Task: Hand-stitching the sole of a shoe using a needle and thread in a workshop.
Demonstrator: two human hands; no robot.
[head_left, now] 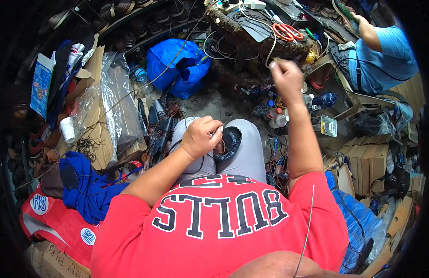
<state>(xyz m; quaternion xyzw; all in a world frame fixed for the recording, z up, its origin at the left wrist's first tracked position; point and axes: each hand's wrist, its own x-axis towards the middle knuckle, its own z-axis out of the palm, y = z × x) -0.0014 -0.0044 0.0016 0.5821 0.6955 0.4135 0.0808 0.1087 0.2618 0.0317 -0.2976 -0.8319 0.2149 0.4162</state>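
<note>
Shoe (234,141): black, with a rounded, gathered-looking edge and brown inner part; it rests on the grey-trousered lap (251,155), its left side partly hidden.

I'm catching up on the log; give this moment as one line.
left hand: curled, at shoe; right hand: raised, curled; shoe: on lap; scissors: ahead

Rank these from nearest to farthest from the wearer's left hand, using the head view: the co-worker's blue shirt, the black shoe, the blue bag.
From the left hand:
1. Black shoe: on the lap, just right.
2. Blue bag: ahead, on the floor.
3. Blue shirt: far right, ahead.
</note>
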